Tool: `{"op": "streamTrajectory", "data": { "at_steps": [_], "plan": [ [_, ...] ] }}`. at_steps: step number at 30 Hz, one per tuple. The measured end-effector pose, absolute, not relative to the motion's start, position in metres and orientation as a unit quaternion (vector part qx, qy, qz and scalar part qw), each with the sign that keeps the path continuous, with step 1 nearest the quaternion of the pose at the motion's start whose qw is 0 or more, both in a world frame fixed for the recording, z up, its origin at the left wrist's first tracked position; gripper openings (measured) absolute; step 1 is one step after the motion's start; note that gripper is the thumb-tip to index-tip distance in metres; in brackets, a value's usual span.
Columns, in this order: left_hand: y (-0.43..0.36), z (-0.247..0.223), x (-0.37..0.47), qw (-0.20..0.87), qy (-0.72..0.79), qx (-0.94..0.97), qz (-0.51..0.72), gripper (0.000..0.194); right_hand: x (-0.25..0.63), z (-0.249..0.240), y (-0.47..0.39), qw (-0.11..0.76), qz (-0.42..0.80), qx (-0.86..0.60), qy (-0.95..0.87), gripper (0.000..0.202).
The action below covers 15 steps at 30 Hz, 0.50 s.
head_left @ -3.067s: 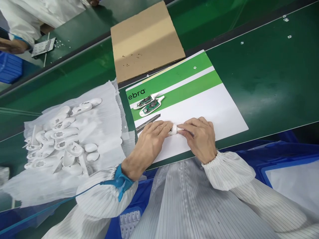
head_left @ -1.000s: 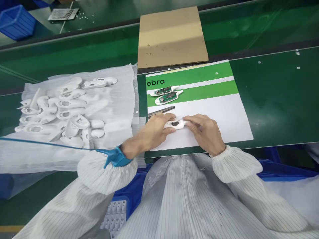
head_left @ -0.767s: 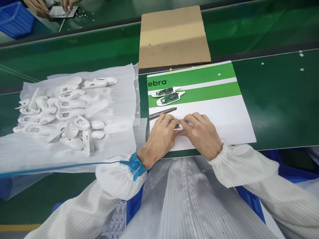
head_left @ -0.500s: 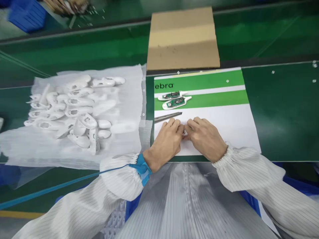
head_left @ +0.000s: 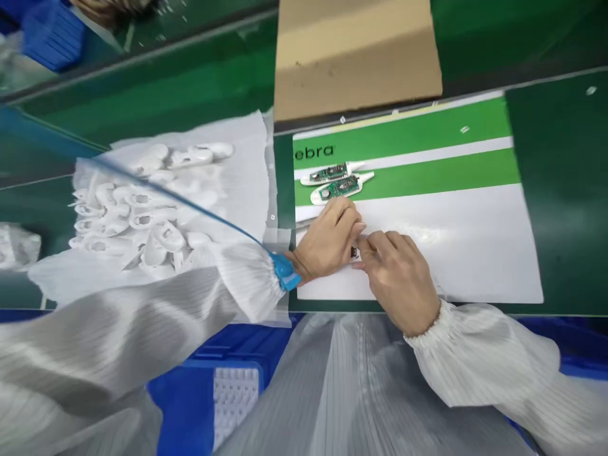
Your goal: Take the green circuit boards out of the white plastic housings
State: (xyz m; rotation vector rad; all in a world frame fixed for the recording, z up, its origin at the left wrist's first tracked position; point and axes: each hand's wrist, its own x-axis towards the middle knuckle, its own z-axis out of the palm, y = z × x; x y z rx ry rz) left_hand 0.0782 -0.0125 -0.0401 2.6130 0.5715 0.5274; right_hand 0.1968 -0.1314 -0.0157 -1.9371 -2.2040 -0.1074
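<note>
My left hand, a blue wrist strap at its cuff, is closed with its fingers curled over the white part of the printed sheet. Facing it, my right hand is closed in a pinch. Between the fingertips shows a tiny dark-and-white piece, too small to name; what each hand grips is mostly hidden. Just beyond my left hand lie two white plastic housings with green circuit boards, the upper housing and the lower housing. A metal tool is largely covered by my left hand.
To the left, many white plastic shells lie piled on white foam sheeting. A cardboard sheet is at the back. Blue crates stand below the table edge, and a blue basket sits far left. The strap's cord crosses the foam.
My left hand has moved up and now covers most of the metal tool. The left sleeve and blue cord have swung upward over the foam. The whole view has shifted slightly.
</note>
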Motion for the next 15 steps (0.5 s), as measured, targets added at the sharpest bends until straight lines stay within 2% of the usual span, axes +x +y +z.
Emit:
{"op": "streamTrajectory", "data": {
  "at_steps": [3, 6, 9, 12, 15],
  "plan": [
    [-0.014, -0.046, 0.077, 0.156, 0.174, 0.956, 0.179, 0.035, 0.195, -0.021, -0.131, 0.096, -0.033, -0.689, -0.718, 0.019],
    [-0.02, -0.048, 0.079, 0.166, 0.218, 0.95, 0.152, 0.035, 0.207, -0.031, -0.13, 0.12, 0.043, -0.703, -0.699, 0.023],
    [-0.032, -0.037, 0.076, 0.244, 0.238, 0.927, 0.155, 0.026, 0.231, -0.029, -0.129, 0.216, 0.217, -0.701, -0.644, 0.023],
    [-0.048, -0.022, 0.068, 0.32, 0.24, 0.898, 0.185, 0.024, 0.25, -0.016, -0.133, 0.312, 0.417, -0.629, -0.576, 0.035],
    [-0.059, -0.016, 0.063, 0.337, 0.252, 0.875, 0.237, 0.02, 0.257, -0.007, -0.14, 0.349, 0.513, -0.582, -0.525, 0.043]
  ]
}}
